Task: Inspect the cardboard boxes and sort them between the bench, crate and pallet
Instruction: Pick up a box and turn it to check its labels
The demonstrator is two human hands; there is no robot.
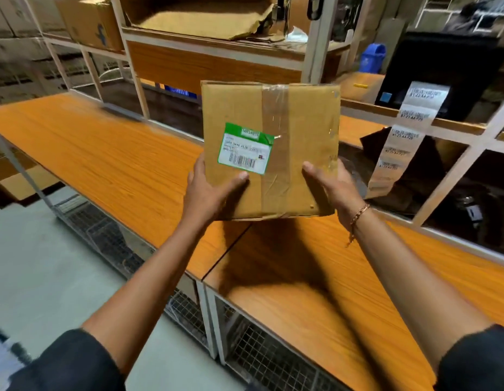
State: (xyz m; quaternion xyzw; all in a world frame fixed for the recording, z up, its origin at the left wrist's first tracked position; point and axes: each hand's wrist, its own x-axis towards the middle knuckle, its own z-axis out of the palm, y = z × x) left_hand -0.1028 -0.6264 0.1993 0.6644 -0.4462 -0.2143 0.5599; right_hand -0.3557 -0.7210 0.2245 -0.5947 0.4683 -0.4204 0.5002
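A brown cardboard box (301, 131) is held up in the air above the orange wooden bench (104, 156). Clear tape runs down its middle and a green-edged barcode label sits on its left half. My left hand (208, 193) grips its lower left corner, thumb on the front face. My right hand (334, 190) grips the lower right corner, with a bracelet on the wrist. The box face is tilted toward me and casts a dark shadow on the bench below.
White metal shelving (313, 38) behind the bench carries crumpled cardboard and a large box (90, 21). A black label printer (442, 71) at right trails a strip of barcode labels (400, 131). Wire mesh (267, 354) lines the bench underside. A blue bin (372, 56) stands behind.
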